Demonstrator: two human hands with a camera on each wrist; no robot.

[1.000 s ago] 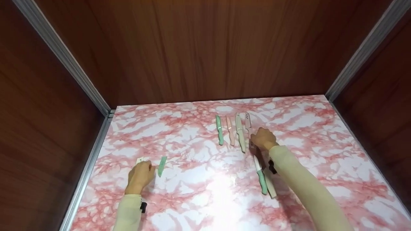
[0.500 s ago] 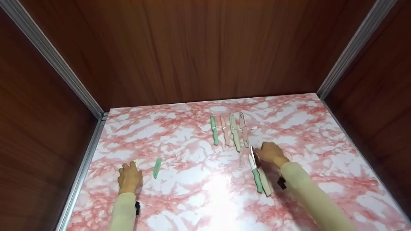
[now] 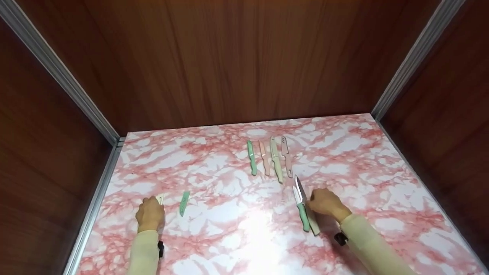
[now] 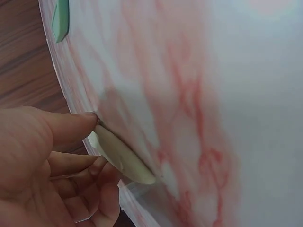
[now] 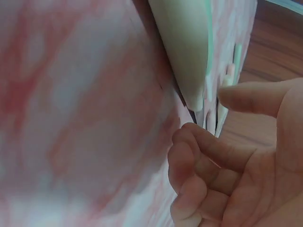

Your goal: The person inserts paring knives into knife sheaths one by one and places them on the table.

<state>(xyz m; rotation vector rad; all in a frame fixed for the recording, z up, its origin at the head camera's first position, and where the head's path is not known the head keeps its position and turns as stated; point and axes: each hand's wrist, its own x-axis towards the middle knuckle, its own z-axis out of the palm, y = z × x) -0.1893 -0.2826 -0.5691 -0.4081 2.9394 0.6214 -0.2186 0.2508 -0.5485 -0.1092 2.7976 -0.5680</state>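
Observation:
At the left of the table, my left hand [image 3: 150,214] pinches a cream blade cover [image 4: 125,158] between thumb and fingers, close over the tabletop. A green blade cover [image 3: 184,203] lies to its right. My right hand [image 3: 326,202] is beside a cream-handled knife [image 3: 313,224], whose bare blade points away from me. In the right wrist view, the thumb [image 5: 246,98] and curled fingers [image 5: 187,156] stand apart, near where the cream handle [image 5: 184,52] meets the blade. A green-handled knife [image 3: 303,217], also bare, lies just left of it.
Farther back, sheathed knives lie in a row: a green knife [image 3: 252,160], a slim pink knife [image 3: 264,158], a cream knife [image 3: 277,162] and a wider pink knife [image 3: 286,156]. Brown wood-look panels [image 3: 237,68] enclose the pink-and-white marbled table [image 3: 214,152].
My right hand has drawn back from beside the wide pink knife to the cream-handled knife's handle. My left hand has shifted slightly left, staying at the cream cover. The view has shifted a little.

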